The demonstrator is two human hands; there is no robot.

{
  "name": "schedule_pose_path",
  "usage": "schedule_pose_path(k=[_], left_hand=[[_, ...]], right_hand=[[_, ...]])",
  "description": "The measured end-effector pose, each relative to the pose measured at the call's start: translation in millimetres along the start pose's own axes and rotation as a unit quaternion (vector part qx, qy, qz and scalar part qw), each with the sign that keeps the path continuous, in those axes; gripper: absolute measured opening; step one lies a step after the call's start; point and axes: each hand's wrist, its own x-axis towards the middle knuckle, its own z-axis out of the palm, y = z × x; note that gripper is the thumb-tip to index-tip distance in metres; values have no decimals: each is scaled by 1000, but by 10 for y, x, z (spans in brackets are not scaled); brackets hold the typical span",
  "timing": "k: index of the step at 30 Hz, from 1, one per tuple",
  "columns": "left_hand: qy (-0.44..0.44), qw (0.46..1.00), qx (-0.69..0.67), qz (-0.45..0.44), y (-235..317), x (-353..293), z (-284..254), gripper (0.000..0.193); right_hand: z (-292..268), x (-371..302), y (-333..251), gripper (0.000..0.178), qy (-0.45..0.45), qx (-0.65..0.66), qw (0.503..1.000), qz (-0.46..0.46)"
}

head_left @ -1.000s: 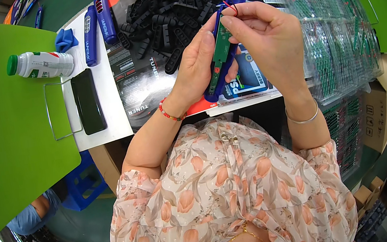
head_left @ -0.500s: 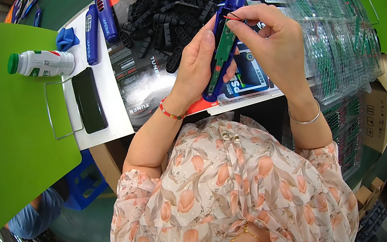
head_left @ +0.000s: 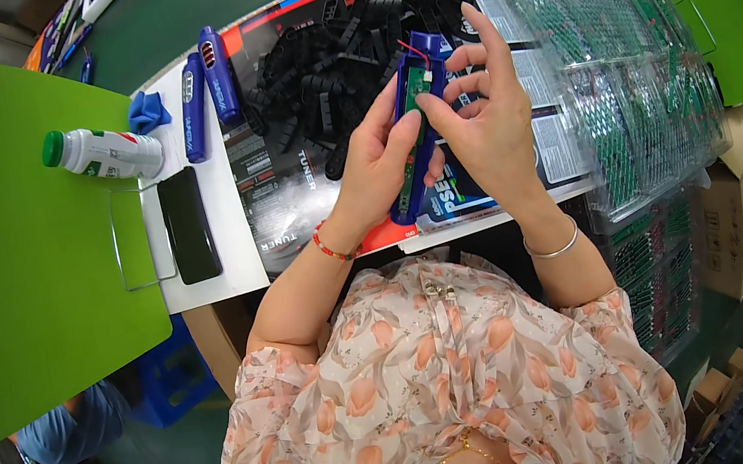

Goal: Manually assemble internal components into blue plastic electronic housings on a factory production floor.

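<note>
Clock centre: the blue casing [head_left: 421,168], 12 pointing away from the person.
Casing: in the left hand [head_left: 379,156], above the printed sheet [head_left: 284,209], slanted from 1 o'clock down to 7; whether it touches the sheet, I cannot tell.
Left fingers: wrapped around the casing from 9 o'clock, thumb laid along the green board [head_left: 414,91], fingertips showing at the far edge.
Right hand [head_left: 492,123]: at 2 o'clock, thumb tip on the board, index finger raised, the other fingers loosely bent and spread, grasping nothing visible.
Board: seated lengthwise inside the casing, partly hidden by the 2 thumbs.
Red wire [head_left: 416,47]: curves up from the board's 1 o'clock end.
Black parts [head_left: 322,62]: heaped at 11 o'clock.
2 blue devices [head_left: 205,94]: side by side at 10 o'clock.
Green-capped bottle [head_left: 112,154]: at 9 o'clock.
Dark phone [head_left: 188,226]: between 8 and 9 o'clock.
Clear trays [head_left: 595,151]: at 3 o'clock, filled with green boards.
</note>
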Motion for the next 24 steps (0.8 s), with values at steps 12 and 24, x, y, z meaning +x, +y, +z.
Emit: schedule_pose_path(k=[12,24], left_hand=[[10,992,124,-18,110,65,17,55],[305,875,371,61,1295,2408,-2316,20]], right_hand=[[13,76,58,84,6,102,993,59],[-63,-127,485,33,-75,-94,992,24]])
